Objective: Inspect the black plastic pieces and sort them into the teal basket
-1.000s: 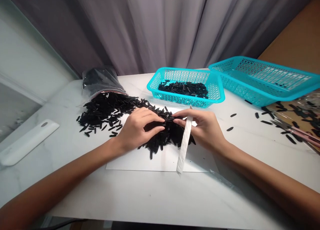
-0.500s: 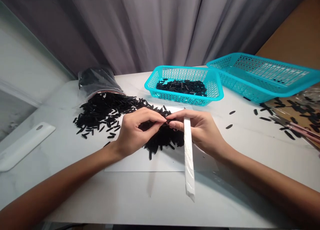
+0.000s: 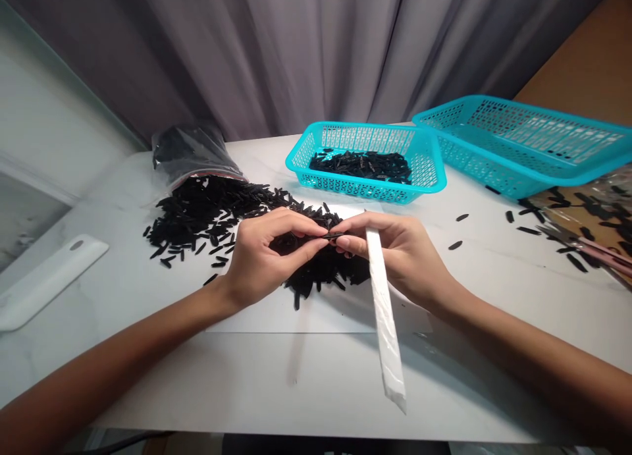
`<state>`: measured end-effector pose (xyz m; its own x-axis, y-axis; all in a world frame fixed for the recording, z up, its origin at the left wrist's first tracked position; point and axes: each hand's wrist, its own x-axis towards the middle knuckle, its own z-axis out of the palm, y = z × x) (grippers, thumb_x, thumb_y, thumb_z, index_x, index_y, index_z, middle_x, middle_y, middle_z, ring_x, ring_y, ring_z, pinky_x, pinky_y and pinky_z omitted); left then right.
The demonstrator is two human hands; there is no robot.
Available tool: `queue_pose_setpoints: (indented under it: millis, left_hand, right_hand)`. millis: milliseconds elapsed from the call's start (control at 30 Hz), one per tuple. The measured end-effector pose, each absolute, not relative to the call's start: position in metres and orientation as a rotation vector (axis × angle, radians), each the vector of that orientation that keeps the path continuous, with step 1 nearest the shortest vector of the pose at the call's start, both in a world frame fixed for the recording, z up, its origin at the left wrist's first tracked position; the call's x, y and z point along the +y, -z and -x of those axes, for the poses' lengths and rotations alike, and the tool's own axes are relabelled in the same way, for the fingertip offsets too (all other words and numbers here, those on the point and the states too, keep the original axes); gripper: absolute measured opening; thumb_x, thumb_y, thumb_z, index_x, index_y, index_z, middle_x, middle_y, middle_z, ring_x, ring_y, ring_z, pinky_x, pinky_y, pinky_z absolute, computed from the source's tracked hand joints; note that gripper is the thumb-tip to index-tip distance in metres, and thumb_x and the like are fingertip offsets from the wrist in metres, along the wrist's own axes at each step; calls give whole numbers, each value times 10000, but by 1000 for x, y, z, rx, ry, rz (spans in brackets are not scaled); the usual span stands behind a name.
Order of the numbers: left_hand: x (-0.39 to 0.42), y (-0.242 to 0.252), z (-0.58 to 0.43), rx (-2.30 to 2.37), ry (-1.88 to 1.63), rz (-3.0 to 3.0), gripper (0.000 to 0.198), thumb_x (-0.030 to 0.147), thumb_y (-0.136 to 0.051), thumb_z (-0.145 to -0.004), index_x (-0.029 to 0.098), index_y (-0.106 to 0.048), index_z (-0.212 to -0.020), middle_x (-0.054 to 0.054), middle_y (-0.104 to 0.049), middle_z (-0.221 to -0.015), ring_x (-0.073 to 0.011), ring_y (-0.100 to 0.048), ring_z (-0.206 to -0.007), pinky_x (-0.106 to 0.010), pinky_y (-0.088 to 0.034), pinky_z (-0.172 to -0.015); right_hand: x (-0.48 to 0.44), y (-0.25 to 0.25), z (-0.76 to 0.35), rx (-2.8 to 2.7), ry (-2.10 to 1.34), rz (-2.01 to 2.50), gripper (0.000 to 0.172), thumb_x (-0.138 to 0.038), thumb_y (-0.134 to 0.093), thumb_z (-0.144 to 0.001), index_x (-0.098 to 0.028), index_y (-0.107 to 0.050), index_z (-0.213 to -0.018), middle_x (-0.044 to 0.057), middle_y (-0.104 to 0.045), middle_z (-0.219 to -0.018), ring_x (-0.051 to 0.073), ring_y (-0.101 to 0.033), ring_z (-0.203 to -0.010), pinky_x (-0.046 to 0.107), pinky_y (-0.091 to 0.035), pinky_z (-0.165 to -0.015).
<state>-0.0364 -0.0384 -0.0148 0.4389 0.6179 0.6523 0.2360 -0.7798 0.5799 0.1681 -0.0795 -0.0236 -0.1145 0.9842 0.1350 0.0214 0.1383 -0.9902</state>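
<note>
Black slivers (image 3: pixel 316 274) lie in a loose heap on a white sheet (image 3: pixel 257 317), and one sliver (image 3: pixel 333 234) is raised just above the heap. That sliver is pinched between the left hand (image 3: pixel 266 257) and the right hand (image 3: pixel 399 261), their fingertips (image 3: pixel 323 239) pressed together on it from both sides, while the other fingers curl loosely. It looks stiff and very light (what it is made of, I can't tell), and so narrow and smooth that it would probably slip from a loose hold; its long sides, between the finger pads, seem the surest place to grip. A long white strip (image 3: pixel 386 323) runs from under the right hand's fingers, down past the sheet's edge. Behind the hands, a turquoise basket (image 3: pixel 345 188) holds more slivers, with a second basket (image 3: pixel 523 139) beside it. Further slivers spill from a clear zip bag (image 3: pixel 192 153) onto the marble tabletop (image 3: pixel 148 389), near a white scraper (image 3: pixel 49 280).
</note>
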Motion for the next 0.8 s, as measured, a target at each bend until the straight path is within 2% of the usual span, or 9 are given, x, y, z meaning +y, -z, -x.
queue_pose_setpoints:
  millis: [267, 800]
  left_hand:
    - [-37, 16, 39, 685, -1297, -2330, 77, 188, -800, -814, 181, -744, -867, -22, -761, -814, -145, -692, -755, -307, -561, -725]
    - [-40, 12, 40, 570, -1391, -2462, 114, 132, -789, -811, 210, -737, -877, -10, -766, -801, -157, -707, -746, -310, -577, -698]
  right_hand:
    - [-82, 20, -167, -1447, -1026, 1058, 72, -237, -787, -817, -230, -782, -889, 17, -756, -863, 169, -672, -749, 279, -531, -650]
    - [-79, 21, -167, -1371, -1084, 1036, 82, -252, -803, -793, -217, -779, -863, 18, -740, -852, 160, -655, -752, 281, -522, -669]
